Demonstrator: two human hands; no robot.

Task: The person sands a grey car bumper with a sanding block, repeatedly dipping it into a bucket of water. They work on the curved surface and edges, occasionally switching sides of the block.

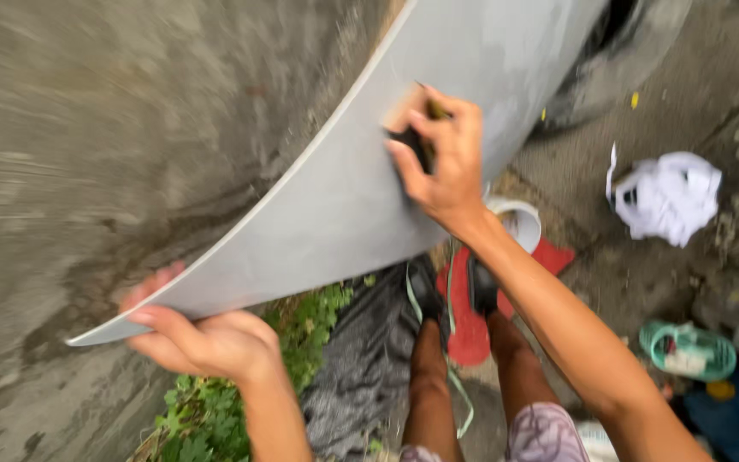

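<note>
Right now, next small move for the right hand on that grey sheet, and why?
Probably slide the right hand and its dark tool a little along the grey sheet; the tool lies pressed flat on it, and the left hand grips the lower corner.

left hand: at 7 o'clock, fingers curled shut, forearm rising from the bottom edge. right hand: at 12 o'clock, fingers clenched (thumb side blurred), arm stretched up from 5 o'clock.
</note>
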